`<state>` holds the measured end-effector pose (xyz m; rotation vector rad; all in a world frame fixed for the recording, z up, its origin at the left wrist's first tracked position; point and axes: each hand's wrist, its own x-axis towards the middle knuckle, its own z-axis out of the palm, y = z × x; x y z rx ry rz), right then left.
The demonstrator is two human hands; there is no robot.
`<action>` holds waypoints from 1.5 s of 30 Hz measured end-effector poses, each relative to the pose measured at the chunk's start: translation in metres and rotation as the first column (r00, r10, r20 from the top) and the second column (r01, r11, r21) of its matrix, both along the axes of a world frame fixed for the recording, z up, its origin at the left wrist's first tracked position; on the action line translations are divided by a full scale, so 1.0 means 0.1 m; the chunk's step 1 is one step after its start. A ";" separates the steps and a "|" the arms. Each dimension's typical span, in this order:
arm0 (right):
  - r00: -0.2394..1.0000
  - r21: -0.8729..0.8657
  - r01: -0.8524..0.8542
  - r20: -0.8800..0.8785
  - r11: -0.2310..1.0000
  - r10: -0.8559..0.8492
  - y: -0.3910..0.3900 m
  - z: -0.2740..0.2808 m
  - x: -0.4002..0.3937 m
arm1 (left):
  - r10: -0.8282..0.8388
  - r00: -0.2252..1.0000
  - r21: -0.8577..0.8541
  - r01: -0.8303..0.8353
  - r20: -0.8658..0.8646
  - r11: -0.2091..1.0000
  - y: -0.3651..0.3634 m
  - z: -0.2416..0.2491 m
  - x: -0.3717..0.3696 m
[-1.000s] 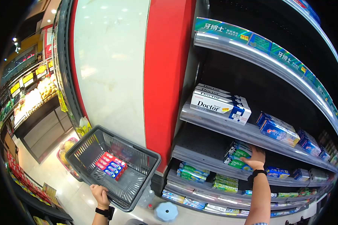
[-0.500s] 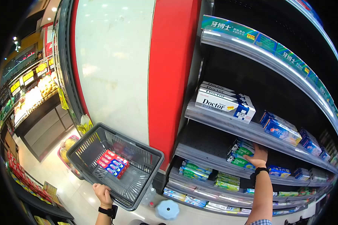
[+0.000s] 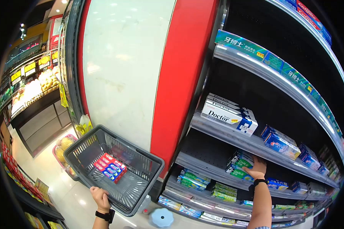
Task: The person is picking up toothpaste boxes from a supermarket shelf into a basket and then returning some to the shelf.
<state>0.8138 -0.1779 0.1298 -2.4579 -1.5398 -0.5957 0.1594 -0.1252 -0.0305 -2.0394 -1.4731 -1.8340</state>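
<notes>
On a lower shelf at the right, a stack of green-and-black Darlie toothpaste boxes (image 3: 237, 162) stands with its printed ends facing out. My right hand (image 3: 257, 168) is at the stack's right side, its thumb across the front of the boxes and its fingers closed along their side; the fingertips are partly hidden. At the lower left, my left hand (image 3: 99, 197) is closed round the near edge of a dark grey shopping basket (image 3: 135, 191). Inside the basket lies a group of red-and-blue toothpaste boxes (image 3: 110, 168).
White Doctor boxes (image 3: 227, 116) and blue toothpaste boxes (image 3: 281, 143) sit on the shelf above. Green boxes (image 3: 224, 192) line a lower shelf. A light blue stool (image 3: 161, 218) stands on the floor. Bagged fruit (image 3: 64, 147) is left of the basket.
The camera view has tilted and shifted slightly. My right thumb has come over the front of the Darlie boxes. My left hand keeps its hold on the basket.
</notes>
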 end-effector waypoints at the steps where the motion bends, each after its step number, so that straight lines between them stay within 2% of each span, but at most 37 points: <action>1: 1.000 -0.017 0.010 -0.028 1.000 -0.011 0.00 0.03 -0.03 | 0.000 1.000 -0.001 0.000 0.006 1.000 0.00 0.01 0.00; 11: 0.999 -0.035 0.033 -0.037 0.999 -0.035 0.00 0.02 -0.02 | 0.007 1.000 0.001 -0.007 0.015 1.000 0.00 0.05 0.02; 13: 0.996 0.052 -0.026 0.091 0.998 0.021 0.00 -0.04 0.02 | 0.006 1.000 -0.003 -0.006 0.008 1.000 -0.01 0.05 0.02; 30: 0.998 0.066 -0.036 0.057 0.997 0.033 -0.01 -0.05 0.02 | 0.011 1.000 -0.004 -0.011 -0.012 1.000 -0.02 0.05 0.02; 33: 0.998 0.041 0.017 0.054 0.999 -0.019 0.00 -0.05 0.01 | 0.010 1.000 -0.010 -0.010 -0.017 1.000 -0.01 0.04 0.01; 35: 0.999 -0.022 0.042 -0.014 0.999 -0.042 0.00 0.00 -0.01 | 0.012 1.000 -0.012 -0.012 -0.019 1.000 0.00 0.04 0.02; 41: 0.997 0.071 -0.018 0.078 0.997 0.012 0.01 -0.10 0.07 | 0.014 1.000 -0.009 -0.014 -0.020 1.000 -0.02 0.07 0.02; 45: 0.999 0.064 -0.007 0.044 0.998 0.004 0.00 -0.09 0.07 | 0.015 1.000 -0.014 -0.015 -0.016 1.000 0.00 0.04 0.01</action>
